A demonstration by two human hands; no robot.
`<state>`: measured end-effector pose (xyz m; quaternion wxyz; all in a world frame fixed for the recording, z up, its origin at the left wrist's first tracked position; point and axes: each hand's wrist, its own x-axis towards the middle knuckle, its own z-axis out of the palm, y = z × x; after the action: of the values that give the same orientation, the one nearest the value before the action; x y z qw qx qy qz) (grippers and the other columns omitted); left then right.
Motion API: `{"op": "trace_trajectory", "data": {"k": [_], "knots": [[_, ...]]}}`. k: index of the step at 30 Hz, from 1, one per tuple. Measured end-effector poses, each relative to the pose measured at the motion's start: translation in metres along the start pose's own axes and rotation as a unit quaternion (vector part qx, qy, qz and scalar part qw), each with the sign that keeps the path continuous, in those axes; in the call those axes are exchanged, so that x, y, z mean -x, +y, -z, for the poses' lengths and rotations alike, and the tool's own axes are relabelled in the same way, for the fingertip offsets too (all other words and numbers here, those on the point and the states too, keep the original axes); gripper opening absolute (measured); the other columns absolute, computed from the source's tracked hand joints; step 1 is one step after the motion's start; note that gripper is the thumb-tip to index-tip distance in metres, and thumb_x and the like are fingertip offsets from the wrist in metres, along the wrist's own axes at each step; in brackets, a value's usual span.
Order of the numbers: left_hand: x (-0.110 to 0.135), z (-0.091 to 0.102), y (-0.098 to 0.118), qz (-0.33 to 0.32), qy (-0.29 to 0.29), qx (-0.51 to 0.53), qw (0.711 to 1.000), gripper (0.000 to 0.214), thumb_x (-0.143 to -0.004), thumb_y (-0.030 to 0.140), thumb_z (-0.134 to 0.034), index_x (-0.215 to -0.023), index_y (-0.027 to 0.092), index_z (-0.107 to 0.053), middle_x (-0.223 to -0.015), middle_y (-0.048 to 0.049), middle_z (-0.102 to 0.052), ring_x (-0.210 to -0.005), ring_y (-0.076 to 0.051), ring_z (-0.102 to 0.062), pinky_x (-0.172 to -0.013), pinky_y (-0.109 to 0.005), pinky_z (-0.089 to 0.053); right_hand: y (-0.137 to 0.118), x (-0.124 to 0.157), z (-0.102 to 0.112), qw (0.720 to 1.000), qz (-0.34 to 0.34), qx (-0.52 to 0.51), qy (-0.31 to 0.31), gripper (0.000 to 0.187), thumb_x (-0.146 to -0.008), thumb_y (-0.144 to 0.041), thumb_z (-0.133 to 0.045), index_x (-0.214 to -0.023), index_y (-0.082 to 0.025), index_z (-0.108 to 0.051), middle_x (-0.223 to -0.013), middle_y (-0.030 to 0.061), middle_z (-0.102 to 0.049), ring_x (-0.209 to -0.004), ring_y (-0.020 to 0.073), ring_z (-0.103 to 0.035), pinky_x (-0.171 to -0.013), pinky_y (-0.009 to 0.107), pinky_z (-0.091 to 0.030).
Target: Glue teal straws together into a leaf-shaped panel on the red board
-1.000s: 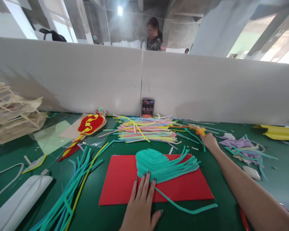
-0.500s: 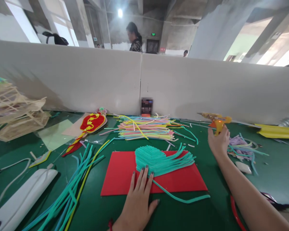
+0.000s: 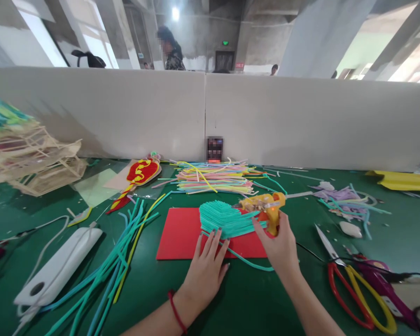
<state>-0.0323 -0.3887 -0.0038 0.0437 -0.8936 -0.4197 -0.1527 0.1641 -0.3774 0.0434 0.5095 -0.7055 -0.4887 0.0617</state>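
Note:
A red rectangular board point(image 3: 178, 235) lies on the green table, with a leaf-shaped piece of teal pipe cleaners point(image 3: 219, 218) on it. My left hand point(image 3: 206, 273) rests flat, fingers outstretched, on the piece's lower edge and the board. My right hand point(image 3: 282, 247) is wrapped round a yellow glue gun point(image 3: 263, 203) with a lit orange spot. Its nozzle points left, at the upper right edge of the teal piece; whether it touches cannot be told. One loose teal pipe cleaner point(image 3: 250, 263) trails below the board, partly behind my right hand.
Red-and-yellow scissors point(image 3: 339, 263) and a purple tool point(image 3: 381, 284) lie at right beside a black cable. Behind the board is a pile of coloured pipe cleaners point(image 3: 213, 179). Teal strands point(image 3: 121, 252) and a white power strip point(image 3: 61, 263) lie left. A white partition point(image 3: 126, 112) stands behind.
My right hand has brought the glue gun from the far right leftward over the board to the teal piece. The left hand stays on it. The view has shifted, showing the scissors.

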Motion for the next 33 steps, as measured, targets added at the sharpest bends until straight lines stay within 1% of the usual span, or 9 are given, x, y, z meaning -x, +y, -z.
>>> {"op": "trace_trajectory", "data": {"k": [5, 9, 12, 16, 19, 25, 27, 31, 33], "knots": [[-0.029, 0.016, -0.049, 0.104, 0.034, 0.08, 0.991, 0.033, -0.092, 0.014, -0.037, -0.119, 0.015, -0.056, -0.119, -0.0125, -0.061, -0.112, -0.023, -0.057, -0.097, -0.042, -0.047, 0.026, -0.006, -0.017, 0.997, -0.067, 0.019, -0.039, 0.053, -0.069, -0.066, -0.06, -0.096, -0.021, -0.051, -0.065, -0.0023, -0.053, -0.056, 0.0169, -0.051, -0.053, 0.028, -0.041], [-0.062, 0.032, -0.085, 0.045, -0.072, 0.194, 0.977, 0.035, -0.087, 0.013, -0.047, -0.119, 0.021, -0.058, -0.133, -0.0078, -0.054, -0.121, -0.021, -0.052, -0.103, -0.037, -0.041, 0.036, -0.01, -0.02, 0.992, -0.098, 0.014, -0.073, 0.047, -0.071, -0.065, -0.057, -0.088, -0.022, -0.051, -0.062, -0.0033, -0.052, -0.053, 0.0166, -0.05, -0.051, 0.027, -0.038], [-0.081, 0.03, -0.09, 0.184, -0.069, 0.308, 0.931, 0.038, -0.084, 0.02, -0.056, -0.122, 0.02, -0.055, -0.134, -0.0092, -0.053, -0.122, -0.021, -0.052, -0.104, -0.034, -0.04, 0.038, -0.012, -0.018, 0.99, -0.115, 0.019, -0.073, 0.049, -0.071, -0.067, -0.055, -0.088, -0.022, -0.052, -0.062, -0.0021, -0.053, -0.055, 0.0183, -0.051, -0.052, 0.028, -0.039], [-0.099, 0.016, -0.09, 0.334, -0.019, 0.319, 0.887, 0.039, -0.084, 0.019, -0.051, -0.122, 0.01, -0.053, -0.121, -0.019, -0.06, -0.113, -0.028, -0.058, -0.097, -0.041, -0.043, 0.039, -0.011, -0.018, 0.987, -0.132, 0.037, -0.083, 0.048, -0.073, -0.068, -0.051, -0.089, -0.022, -0.054, -0.062, -0.0007, -0.056, -0.054, 0.0206, -0.055, -0.05, 0.028, -0.038], [-0.106, 0.009, -0.094, 0.366, -0.008, 0.363, 0.857, 0.034, -0.082, 0.018, -0.052, -0.114, 0.011, -0.057, -0.099, -0.0132, -0.069, -0.097, -0.025, -0.065, -0.087, -0.037, -0.049, 0.04, -0.008, -0.02, 0.988, -0.131, 0.051, -0.061, 0.044, -0.074, -0.067, -0.051, -0.084, -0.023, -0.053, -0.058, -0.001, -0.055, -0.048, 0.0198, -0.052, -0.046, 0.027, -0.034], [-0.103, 0.011, -0.086, 0.336, 0.055, 0.487, 0.804, 0.039, -0.081, 0.013, -0.049, -0.12, 0.014, -0.054, -0.115, -0.0109, -0.065, -0.099, -0.018, -0.064, -0.085, -0.03, -0.051, 0.046, -0.008, -0.024, 0.978, -0.19, -0.016, -0.088, 0.045, -0.073, -0.067, -0.053, -0.082, -0.023, -0.053, -0.061, -0.0015, -0.058, -0.05, 0.0198, -0.057, -0.049, 0.028, -0.039], [-0.1, 0.009, -0.081, 0.328, 0.074, 0.561, 0.757, 0.043, -0.078, 0.015, -0.055, -0.12, 0.016, -0.054, -0.121, -0.0103, -0.062, -0.096, -0.018, -0.065, -0.078, -0.028, -0.053, 0.045, -0.009, -0.026, 0.968, -0.213, -0.076, -0.106, 0.048, -0.071, -0.067, -0.056, -0.087, -0.021, -0.055, -0.065, -0.0007, -0.06, -0.056, 0.0203, -0.06, -0.051, 0.029, -0.042], [-0.096, 0.003, -0.073, 0.342, 0.115, 0.741, 0.566, 0.056, -0.07, 0.02, -0.067, -0.124, 0.018, -0.053, -0.114, -0.0092, -0.065, -0.083, -0.016, -0.066, -0.065, -0.023, -0.051, 0.042, -0.01, -0.028, 0.952, -0.187, -0.21, -0.125, 0.055, -0.071, -0.063, -0.061, -0.101, -0.017, -0.058, -0.081, 0.0038, -0.066, -0.074, 0.0209, -0.06, -0.057, 0.029, -0.047], [-0.094, 0.001, -0.071, 0.33, 0.111, 0.778, 0.523, 0.056, -0.071, 0.024, -0.064, -0.125, 0.019, -0.053, -0.107, -0.0082, -0.067, -0.079, -0.016, -0.066, -0.062, -0.023, -0.05, 0.041, -0.01, -0.028, 0.949, -0.169, -0.231, -0.129, 0.055, -0.071, -0.061, -0.062, -0.103, -0.016, -0.059, -0.089, 0.006, -0.067, -0.08, 0.0215, -0.06, -0.062, 0.029, -0.048]]}}
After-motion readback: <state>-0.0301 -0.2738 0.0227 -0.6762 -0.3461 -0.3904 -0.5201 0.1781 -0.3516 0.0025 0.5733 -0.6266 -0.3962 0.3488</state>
